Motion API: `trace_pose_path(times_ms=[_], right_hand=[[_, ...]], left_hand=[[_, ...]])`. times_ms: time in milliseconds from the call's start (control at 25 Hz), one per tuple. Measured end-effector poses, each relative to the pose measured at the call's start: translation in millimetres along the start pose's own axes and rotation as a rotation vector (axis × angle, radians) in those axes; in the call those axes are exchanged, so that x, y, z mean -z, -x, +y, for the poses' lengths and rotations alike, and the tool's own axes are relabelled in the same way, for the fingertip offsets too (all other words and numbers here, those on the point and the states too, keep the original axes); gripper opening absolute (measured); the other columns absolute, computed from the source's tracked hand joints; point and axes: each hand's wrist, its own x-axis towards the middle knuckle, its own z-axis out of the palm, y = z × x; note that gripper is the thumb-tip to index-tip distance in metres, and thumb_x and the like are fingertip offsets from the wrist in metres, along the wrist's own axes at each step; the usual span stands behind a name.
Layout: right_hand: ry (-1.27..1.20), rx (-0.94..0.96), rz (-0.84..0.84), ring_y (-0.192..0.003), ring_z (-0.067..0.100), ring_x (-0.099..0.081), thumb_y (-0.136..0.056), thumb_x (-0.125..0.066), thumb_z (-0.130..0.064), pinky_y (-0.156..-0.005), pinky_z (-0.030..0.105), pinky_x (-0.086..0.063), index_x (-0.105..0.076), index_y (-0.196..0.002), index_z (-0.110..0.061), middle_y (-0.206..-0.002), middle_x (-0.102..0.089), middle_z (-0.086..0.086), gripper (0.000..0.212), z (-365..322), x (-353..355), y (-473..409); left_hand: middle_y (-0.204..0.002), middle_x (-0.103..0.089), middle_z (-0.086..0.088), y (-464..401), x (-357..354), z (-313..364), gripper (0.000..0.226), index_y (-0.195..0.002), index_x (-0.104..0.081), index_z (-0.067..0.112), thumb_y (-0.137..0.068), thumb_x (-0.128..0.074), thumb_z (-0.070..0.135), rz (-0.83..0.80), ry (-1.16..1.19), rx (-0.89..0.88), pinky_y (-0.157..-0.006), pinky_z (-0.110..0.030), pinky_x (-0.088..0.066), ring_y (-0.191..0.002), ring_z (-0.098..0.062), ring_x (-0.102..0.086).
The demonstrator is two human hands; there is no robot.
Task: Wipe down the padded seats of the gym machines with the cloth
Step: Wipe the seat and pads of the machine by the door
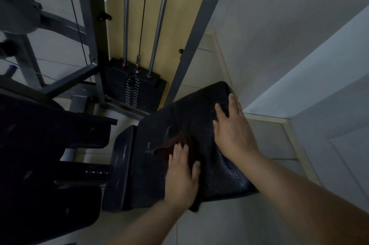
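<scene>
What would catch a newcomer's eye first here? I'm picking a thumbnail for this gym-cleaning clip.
Two bare hands on the black padded seat at centre: the left hand presses a dark reddish cloth flat, while the right hand rests open toward the seat's far end. Behind them, the weight stack with its two shiny guide rods stands against a yellow panel.

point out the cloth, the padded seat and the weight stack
cloth [169, 146]: head view, on the reddish fold ahead of the fingers
padded seat [225, 173]: head view, on its bare textured top
weight stack [119, 85]: head view, on the black plates' side
</scene>
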Motion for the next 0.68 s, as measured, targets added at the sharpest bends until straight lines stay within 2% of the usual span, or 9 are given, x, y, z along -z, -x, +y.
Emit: trace_pose_path(times_ms=[40,120,240,360,440,560,600,680], right_hand=[[-0.007,-0.009,0.001,-0.146,0.032,-0.002,-0.101,-0.033,-0.029,-0.116,0.037,-0.015,-0.023,-0.150,-0.014,-0.158,0.007,0.018,0.052,0,1,0],[-0.016,-0.025,0.000,-0.146,0.031,-0.001,-0.101,-0.034,-0.030,-0.116,0.037,-0.016,-0.023,-0.149,-0.014,-0.158,0.007,0.017,0.051,1,0,1],[-0.027,-0.015,0.010,-0.146,0.031,-0.001,-0.101,-0.035,-0.029,-0.116,0.038,-0.016,-0.026,-0.149,-0.014,-0.159,0.006,0.015,0.051,-1,0,-1],[-0.033,0.047,-0.004,-0.146,0.030,-0.001,-0.101,-0.038,-0.027,-0.117,0.039,-0.015,-0.034,-0.146,-0.013,-0.160,0.000,0.010,0.047,-1,5,5],[0.035,0.165,-0.031,-0.146,0.030,-0.005,-0.099,-0.042,-0.029,-0.117,0.043,-0.015,-0.040,-0.142,-0.013,-0.159,-0.011,0.012,0.047,0,5,26],[0.202,0.257,0.009,-0.136,0.034,-0.037,-0.085,-0.062,-0.031,-0.111,0.049,-0.025,-0.058,-0.127,-0.006,-0.144,-0.043,0.019,0.049,-1,-3,64],[0.219,0.261,0.039,-0.131,0.035,-0.044,-0.081,-0.067,-0.030,-0.109,0.049,-0.030,-0.062,-0.122,-0.003,-0.138,-0.049,0.021,0.049,-2,-7,70],[0.258,0.278,0.070,-0.125,0.037,-0.049,-0.079,-0.069,-0.028,-0.106,0.049,-0.034,-0.062,-0.119,0.002,-0.133,-0.052,0.024,0.050,-5,-11,74]], left_hand=[[-0.158,-0.010,0.000,-29,-3,2,0.059,-0.150,-0.020,0.014,-0.099,-0.039,0.037,0.007,-0.002,0.046,-0.117,-0.025,0.003,-0.144,-0.010,0.000],[-0.158,-0.016,-0.003,-90,-4,9,0.057,-0.150,-0.022,0.017,-0.099,-0.040,0.036,0.036,-0.006,0.149,-0.119,-0.042,-0.005,-0.146,-0.022,-0.008],[-0.156,-0.024,-0.001,-117,-7,11,0.054,-0.147,-0.030,0.020,-0.098,-0.039,0.041,0.082,0.001,0.191,-0.116,-0.051,-0.015,-0.144,-0.028,-0.017],[-0.155,-0.027,-0.002,-52,-6,9,0.048,-0.146,-0.033,0.019,-0.100,-0.041,0.031,0.135,0.049,0.152,-0.117,-0.047,-0.016,-0.144,-0.021,-0.019],[-0.155,-0.025,0.001,10,-6,7,0.048,-0.146,-0.033,0.020,-0.099,-0.044,0.025,0.162,0.061,0.142,-0.118,-0.042,-0.015,-0.144,-0.014,-0.015],[-0.149,-0.014,0.014,59,-4,7,0.050,-0.146,-0.031,0.020,-0.098,-0.045,0.022,0.107,0.056,0.124,-0.118,-0.026,-0.002,-0.135,0.001,-0.003],[-0.148,-0.013,0.015,59,-3,6,0.051,-0.147,-0.029,0.020,-0.098,-0.046,0.021,0.080,0.062,0.133,-0.115,-0.022,0.001,-0.134,0.003,-0.001],[-0.154,-0.011,0.009,45,-1,8,0.056,-0.149,-0.022,0.019,-0.098,-0.046,0.023,0.040,0.045,0.133,-0.113,-0.021,0.005,-0.139,0.000,0.002]])
